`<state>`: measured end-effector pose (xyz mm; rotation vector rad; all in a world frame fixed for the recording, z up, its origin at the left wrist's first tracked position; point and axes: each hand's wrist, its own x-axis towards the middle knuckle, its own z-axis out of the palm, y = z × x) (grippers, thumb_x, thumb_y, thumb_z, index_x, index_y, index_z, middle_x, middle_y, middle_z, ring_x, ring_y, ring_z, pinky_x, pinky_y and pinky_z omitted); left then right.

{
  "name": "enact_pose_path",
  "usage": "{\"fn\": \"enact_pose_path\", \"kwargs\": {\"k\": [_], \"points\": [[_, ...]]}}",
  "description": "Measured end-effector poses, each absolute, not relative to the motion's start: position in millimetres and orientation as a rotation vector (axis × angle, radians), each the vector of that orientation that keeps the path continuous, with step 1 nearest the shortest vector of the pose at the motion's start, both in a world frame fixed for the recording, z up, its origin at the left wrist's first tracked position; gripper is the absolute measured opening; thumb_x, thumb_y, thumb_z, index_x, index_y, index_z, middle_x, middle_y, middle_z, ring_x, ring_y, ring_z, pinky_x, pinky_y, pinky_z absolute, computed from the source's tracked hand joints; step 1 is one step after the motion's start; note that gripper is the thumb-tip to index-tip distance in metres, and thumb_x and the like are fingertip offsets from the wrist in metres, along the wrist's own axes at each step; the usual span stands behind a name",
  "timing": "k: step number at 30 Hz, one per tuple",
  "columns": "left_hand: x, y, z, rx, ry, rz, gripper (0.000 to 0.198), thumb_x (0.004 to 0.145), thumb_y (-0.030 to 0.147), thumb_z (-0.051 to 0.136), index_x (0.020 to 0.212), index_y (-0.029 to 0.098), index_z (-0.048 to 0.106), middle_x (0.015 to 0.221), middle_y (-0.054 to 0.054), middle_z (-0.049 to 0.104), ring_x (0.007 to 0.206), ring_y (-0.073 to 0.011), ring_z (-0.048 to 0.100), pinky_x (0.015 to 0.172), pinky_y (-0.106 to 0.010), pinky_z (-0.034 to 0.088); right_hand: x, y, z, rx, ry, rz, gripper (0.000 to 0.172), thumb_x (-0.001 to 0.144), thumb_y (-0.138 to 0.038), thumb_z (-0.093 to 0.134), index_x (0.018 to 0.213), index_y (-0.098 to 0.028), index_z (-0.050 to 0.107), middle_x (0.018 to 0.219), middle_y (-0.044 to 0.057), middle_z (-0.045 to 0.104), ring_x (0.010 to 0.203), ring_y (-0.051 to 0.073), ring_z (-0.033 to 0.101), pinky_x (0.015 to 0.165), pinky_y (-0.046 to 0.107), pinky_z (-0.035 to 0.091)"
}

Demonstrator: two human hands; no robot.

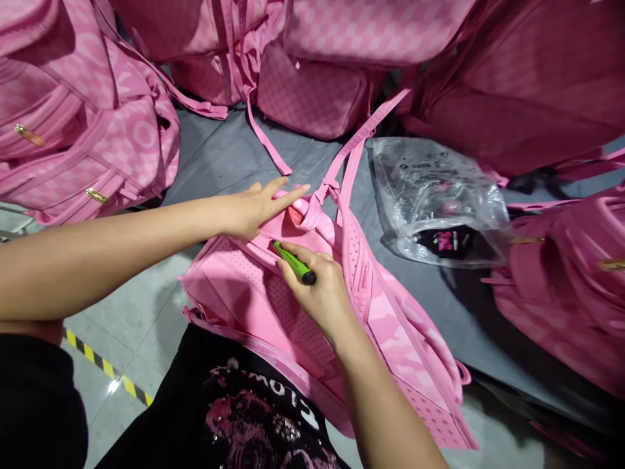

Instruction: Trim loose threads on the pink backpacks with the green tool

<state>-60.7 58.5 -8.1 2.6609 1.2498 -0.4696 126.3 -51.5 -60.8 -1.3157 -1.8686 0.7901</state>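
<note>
A pink backpack (pixel 273 293) leans between my body and the grey table edge, its straps and padded back facing up. In my right hand (pixel 322 286) is a green marker (pixel 293 260) with a black end. Its other end points at the seam near the bag's top, and I cannot tell whether it touches the fabric. My left hand (pixel 249 212) lies on the top edge of the bag, fingers stretched out beside a folded strap loop with a reddish patch (pixel 294 215). A knotted pink strap (pixel 336 172) runs up from the bag onto the table.
Pink checkered backpacks stand on the left (pixel 83 117), at the back (pixel 312 91) and on the right (pixel 566 286). A clear plastic bag (pixel 415 189) with small dark and pink pieces lies on the grey table (pixel 205 156). Yellow-black tape (pixel 105 365) marks the tiled floor.
</note>
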Motion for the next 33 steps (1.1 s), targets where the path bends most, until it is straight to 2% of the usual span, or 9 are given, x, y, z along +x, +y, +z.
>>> {"fn": "enact_pose_path", "kwargs": {"k": [5, 9, 14, 20, 25, 29, 33], "points": [[-52, 59, -3, 2.599, 1.264, -0.577, 0.123, 0.073, 0.007, 0.063, 0.156, 0.037, -0.023, 0.170, -0.017, -0.002, 0.138, -0.0371, 0.046, 0.099, -0.040, 0.049, 114, -41, -56, -1.284, -1.847, 0.873, 0.029, 0.091, -0.027, 0.063, 0.116, -0.017, 0.074, 0.096, 0.007, 0.079, 0.078, 0.023, 0.072, 0.087, 0.043, 0.055], [-47, 58, 7, 2.563, 1.264, -0.631, 0.119, 0.075, 0.010, 0.063, 0.159, 0.033, -0.017, 0.169, -0.020, 0.000, 0.138, -0.0380, 0.045, 0.101, -0.042, 0.049, 104, -39, -53, -1.343, -1.829, 0.888, 0.027, 0.091, -0.028, 0.062, 0.113, -0.018, 0.074, 0.097, 0.007, 0.079, 0.080, 0.023, 0.073, 0.083, 0.042, 0.056], [-49, 59, 6, 2.583, 1.238, -0.566, 0.118, 0.075, 0.008, 0.063, 0.158, 0.034, -0.017, 0.169, -0.019, 0.002, 0.138, -0.0364, 0.045, 0.100, -0.042, 0.049, 100, -43, -56, -1.355, -1.765, 0.800, 0.025, 0.090, -0.027, 0.063, 0.111, -0.019, 0.075, 0.101, 0.008, 0.079, 0.082, 0.023, 0.074, 0.088, 0.045, 0.054], [-52, 61, -2, 2.529, 1.230, -0.517, 0.115, 0.079, 0.007, 0.062, 0.159, 0.035, -0.016, 0.168, -0.020, 0.000, 0.140, -0.0409, 0.041, 0.103, -0.047, 0.046, 96, -41, -56, -1.328, -1.720, 0.833, 0.024, 0.090, -0.026, 0.063, 0.109, -0.018, 0.075, 0.103, 0.007, 0.079, 0.086, 0.023, 0.075, 0.088, 0.043, 0.054], [-51, 61, -3, 2.485, 1.254, -0.495, 0.116, 0.076, 0.002, 0.061, 0.159, 0.036, -0.012, 0.168, -0.019, 0.001, 0.138, -0.0417, 0.040, 0.102, -0.047, 0.046, 96, -39, -55, -1.348, -1.720, 0.838, 0.026, 0.090, -0.026, 0.064, 0.111, -0.017, 0.075, 0.101, 0.007, 0.079, 0.085, 0.022, 0.074, 0.088, 0.042, 0.054], [-51, 60, -4, 2.500, 1.261, -0.452, 0.115, 0.075, 0.001, 0.061, 0.161, 0.035, -0.008, 0.168, -0.020, 0.004, 0.136, -0.0425, 0.042, 0.099, -0.049, 0.047, 95, -37, -55, -1.323, -1.782, 0.877, 0.025, 0.090, -0.025, 0.063, 0.110, -0.016, 0.075, 0.097, 0.007, 0.079, 0.077, 0.021, 0.074, 0.085, 0.040, 0.055], [-58, 62, -15, 2.543, 1.230, -0.338, 0.114, 0.074, 0.003, 0.062, 0.161, 0.037, -0.005, 0.168, -0.017, 0.010, 0.132, -0.0391, 0.046, 0.097, -0.046, 0.048, 98, -38, -52, -1.359, -1.802, 0.806, 0.027, 0.090, -0.024, 0.063, 0.112, -0.016, 0.075, 0.098, 0.007, 0.079, 0.075, 0.020, 0.072, 0.085, 0.039, 0.053]]}}
